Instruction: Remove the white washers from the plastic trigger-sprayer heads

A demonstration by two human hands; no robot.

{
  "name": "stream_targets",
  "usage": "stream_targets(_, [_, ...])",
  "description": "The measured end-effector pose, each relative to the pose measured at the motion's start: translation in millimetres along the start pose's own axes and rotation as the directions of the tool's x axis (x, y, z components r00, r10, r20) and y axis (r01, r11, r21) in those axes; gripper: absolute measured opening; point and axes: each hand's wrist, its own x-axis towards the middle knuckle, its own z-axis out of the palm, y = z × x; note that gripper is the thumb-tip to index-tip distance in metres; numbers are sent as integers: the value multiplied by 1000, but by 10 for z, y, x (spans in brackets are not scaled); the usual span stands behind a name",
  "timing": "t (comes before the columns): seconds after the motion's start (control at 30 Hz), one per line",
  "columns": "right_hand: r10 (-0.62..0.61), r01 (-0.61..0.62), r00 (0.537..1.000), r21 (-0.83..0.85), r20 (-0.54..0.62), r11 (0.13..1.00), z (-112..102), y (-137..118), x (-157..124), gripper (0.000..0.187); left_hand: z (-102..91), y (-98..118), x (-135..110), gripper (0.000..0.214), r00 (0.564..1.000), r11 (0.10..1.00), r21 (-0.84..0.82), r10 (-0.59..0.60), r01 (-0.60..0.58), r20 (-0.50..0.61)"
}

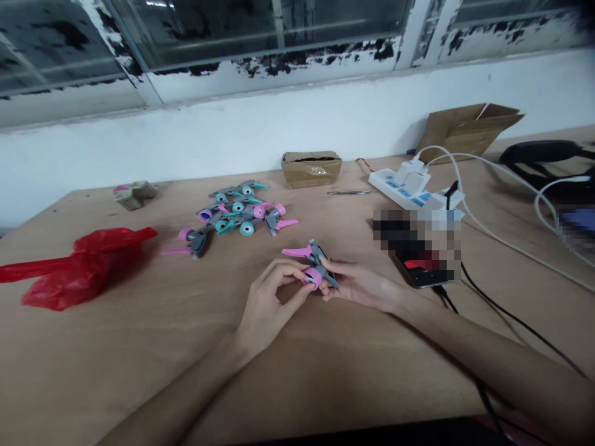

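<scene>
A trigger sprayer head (318, 253) with a grey body, pink trigger and pink screw collar is held between my two hands above the table. My left hand (272, 297) pinches at the pink collar (312, 279) with thumb and fingertips; something small and pale shows at the collar's opening, too small to name. My right hand (356, 285) grips the grey body from the right side, its fingers partly hidden behind it. Beyond them lies a pile of similar sprayer heads (238, 207), grey with teal or pink parts. One pink and grey sprayer head (198, 241) lies at the pile's left.
A red plastic bag (88, 266) lies on the left. Along the wall are a small open cardboard box (311, 170), a larger carton (467, 133) and a power strip (402, 189) with white cables. Tweezers (351, 192) and a phone (421, 260) lie on the wooden table (223, 396).
</scene>
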Motion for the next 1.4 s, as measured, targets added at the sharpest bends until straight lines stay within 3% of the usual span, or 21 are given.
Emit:
stream_targets(0.17, [11, -11, 999, 4, 41, 1000, 3, -5, 0, 24, -43, 3, 20, 7, 998, 1000, -13, -27, 28, 64])
stream_targets(0.3, [12, -13, 1000, 48, 27, 999, -21, -22, 1, 21, -84, 56, 23, 7, 995, 994, 110, -24, 13, 102])
stream_targets(0.37, [11, -14, 999, 81, 41, 997, -36, -33, -1, 20, -98, 68, 4, 6, 997, 989, 148, -13, 1, 78])
stream_targets(0.47, [40, -47, 998, 165, 50, 985, -41, -55, -9, 18, -106, 35, -40, 3, 1000, 998, 57, -23, 24, -12])
stream_targets(0.6, [102, -101, 995, 252, 9, 962, -27, -85, -23, 15, -103, -68, -59, 15, 978, 983, -114, -161, 147, -134])
stream_targets(0.67, [112, -112, 994, 259, 12, 959, -26, -91, -25, 15, -106, -114, -35, 20, 969, 972, -114, -220, 207, -115])
stream_targets(0.8, [115, -115, 993, 269, 16, 956, -36, -85, -27, 15, -130, -177, 41, 22, 957, 957, 23, -289, 289, -1])
stream_targets(0.97, [109, -101, 994, 237, -22, 966, -19, -107, -39, 14, -176, -268, 101, 18, 980, 953, 233, -198, 193, -2])
stream_targets(1.1, [62, -56, 991, 60, -116, 997, -36, -160, -46, 16, -229, -354, 127, 14, 988, 908, 395, -153, 141, 0])
stream_targets(1.2, [-39, 1, 980, -194, -197, 981, -106, -188, -41, 25, -268, -414, 136, 16, 988, 884, 447, -156, 137, 6])
stream_targets(1.27, [-123, 8, 960, -417, -250, 909, -158, -196, -39, 31, -288, -445, 138, 16, 989, 876, 464, -147, 128, 4])
stream_targets(1.4, [-268, -65, 915, -765, -302, 640, -180, -207, -62, 40, -315, -456, 147, 18, 992, 872, 475, -122, 120, -27])
